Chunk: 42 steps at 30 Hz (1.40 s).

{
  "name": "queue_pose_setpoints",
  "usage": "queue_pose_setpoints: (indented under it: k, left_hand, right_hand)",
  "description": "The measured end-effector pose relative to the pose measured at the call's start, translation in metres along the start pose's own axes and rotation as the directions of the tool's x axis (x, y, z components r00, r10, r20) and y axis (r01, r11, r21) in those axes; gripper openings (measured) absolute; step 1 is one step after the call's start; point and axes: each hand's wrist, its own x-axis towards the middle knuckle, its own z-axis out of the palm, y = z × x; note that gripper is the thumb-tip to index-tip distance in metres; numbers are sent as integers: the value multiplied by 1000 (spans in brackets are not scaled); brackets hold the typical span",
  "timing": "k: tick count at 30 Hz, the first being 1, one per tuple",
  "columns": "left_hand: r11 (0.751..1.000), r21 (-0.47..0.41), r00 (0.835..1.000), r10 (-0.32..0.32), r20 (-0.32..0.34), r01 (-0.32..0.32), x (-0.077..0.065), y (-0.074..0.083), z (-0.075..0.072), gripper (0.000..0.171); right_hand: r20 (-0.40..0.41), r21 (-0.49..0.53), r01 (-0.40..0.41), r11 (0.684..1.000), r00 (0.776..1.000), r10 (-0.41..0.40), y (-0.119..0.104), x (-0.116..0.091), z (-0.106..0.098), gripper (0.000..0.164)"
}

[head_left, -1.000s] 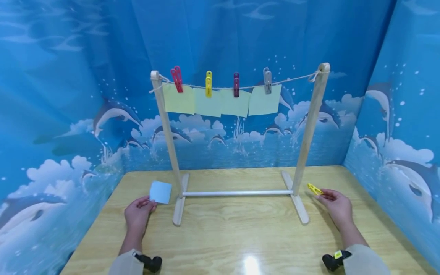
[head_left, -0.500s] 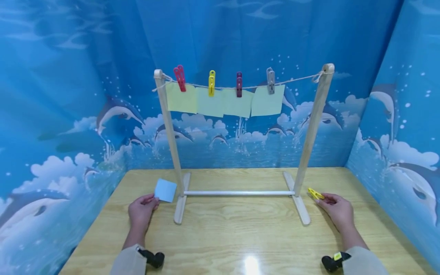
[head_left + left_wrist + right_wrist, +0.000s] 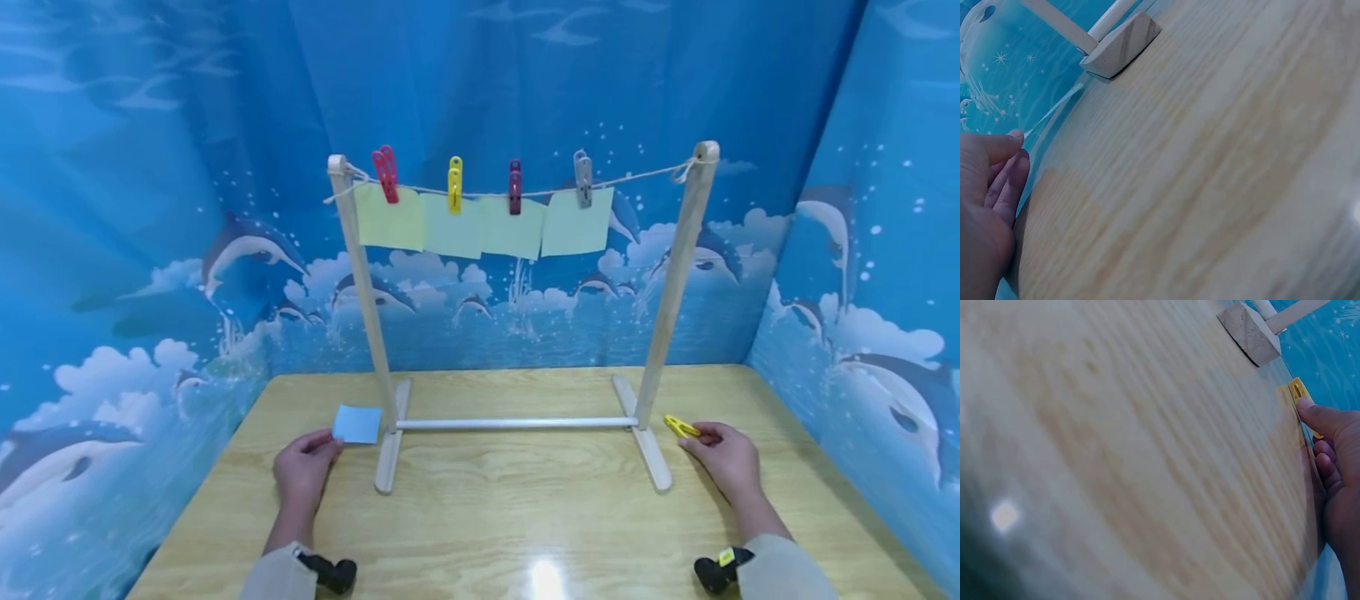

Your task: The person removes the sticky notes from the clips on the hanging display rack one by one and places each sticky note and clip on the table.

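At the left of the table, my left hand (image 3: pixel 306 468) pinches a light blue paper square (image 3: pixel 357 425) by its near corner, close to the rack's left foot. Seen edge-on in the left wrist view, the blue paper (image 3: pixel 1054 111) looks like a thin strip beyond the thumb and fingers. On the other side my right hand (image 3: pixel 727 462) holds a yellow clothespin (image 3: pixel 681 427) between thumb and fingers, just right of the rack's right foot. In the right wrist view the thumb presses on the yellow clothespin (image 3: pixel 1300 392).
A wooden rack (image 3: pixel 675 283) stands mid-table, with a string (image 3: pixel 645 172) tied between its posts. Several pale yellow-green papers (image 3: pixel 576 223) hang there, clipped by red (image 3: pixel 386 175), yellow (image 3: pixel 454 185), dark red (image 3: pixel 515 187) and grey (image 3: pixel 582 179) clothespins. A printed blue curtain surrounds the table.
The blue paper has turned in my left hand and sits slightly farther right than a second ago. My right hand has shifted slightly left with the yellow clothespin. The hanging papers stay put.
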Motion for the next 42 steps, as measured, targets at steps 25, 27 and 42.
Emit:
queue_pose_setpoints:
  k: [25,27,42]
  left_hand:
    - [977,-208,998,-41,46,49,-14,26,-12,47]
    - [973,-226,998,-28,58,41,-15,31,-11,47]
    - [945,-326,986,89,142,-38,-31,73,-12,37]
  right_hand:
    - [10,154,53,987,998,-55,-31,-20,-36,54]
    - [3,161,78,984,997,-80,-37,-22,-39,54]
    - [-11,222,307,926,950,-312,-88,-31,-59,47]
